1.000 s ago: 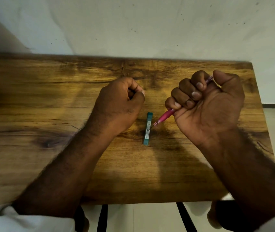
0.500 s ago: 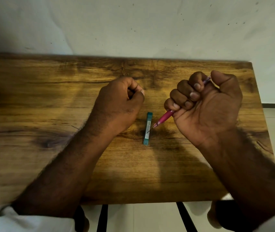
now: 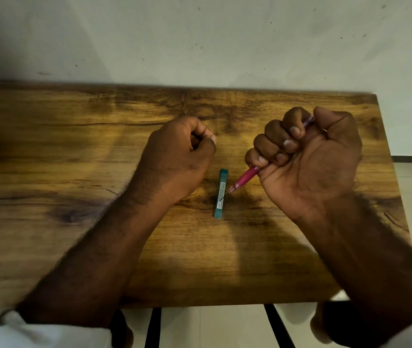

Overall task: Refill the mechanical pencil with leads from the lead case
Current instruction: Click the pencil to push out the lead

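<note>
Pink plastic mechanical pencil (image 3: 246, 176) fisted in right hand (image 3: 310, 162).

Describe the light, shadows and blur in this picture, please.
Head view: a warm bright patch lights the table centre; dark shadow lies under the right hand beside the lead case; the table's far edge looks motion-smeared; wide-angle bending shows at the borders.
</note>
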